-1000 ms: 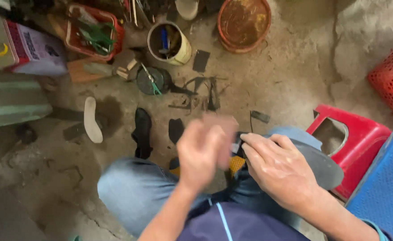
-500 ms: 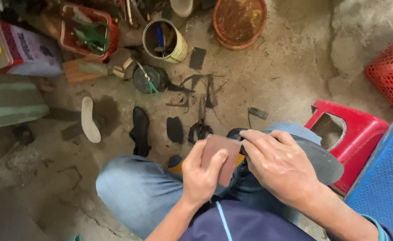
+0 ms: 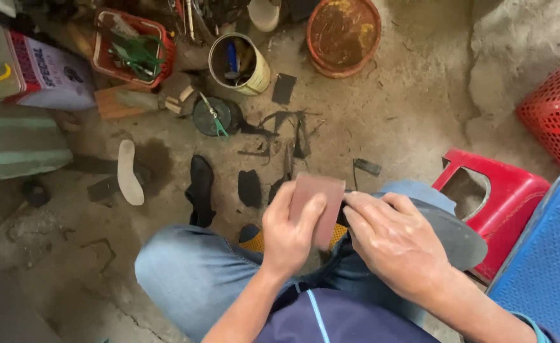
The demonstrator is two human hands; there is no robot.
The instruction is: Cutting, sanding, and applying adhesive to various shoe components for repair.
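1. The left hand [image 3: 291,232] pinched a reddish-brown rectangular sheet [image 3: 318,202], likely sandpaper, with the fingers curled over its left edge and the thumb behind it.
2. The right hand [image 3: 397,244] lay flat and pressed down on a dark grey shoe sole [image 3: 458,238], the fingers together and pointing left toward the sheet; its fingertips sat just beside the sheet's right edge.
3. The sheet stood between the two hands, above the person's lap, and the sole rested across the right knee, its rounded end sticking out to the right.
4. Both knees in blue jeans [image 3: 191,273] framed the hands, and a bit of yellow patterned material [image 3: 254,240] showed between the legs below the sheet.
5. On the concrete floor [image 3: 407,108] just ahead of the knees lay a black shoe [image 3: 200,190], a white insole [image 3: 129,171] and several dark offcuts [image 3: 250,187].
6. Farther out stood a yellowish tin can [image 3: 242,63] holding tools, a round black lid [image 3: 213,116] with green-handled pliers across it, a red basket [image 3: 134,47] with green items, and an orange bowl [image 3: 343,35].
7. A rectangular metal canister [image 3: 32,70] sat at the far left.
8. To the right were a red plastic stool [image 3: 502,197], a blue stool [image 3: 547,260] and a red mesh crate [image 3: 556,111].
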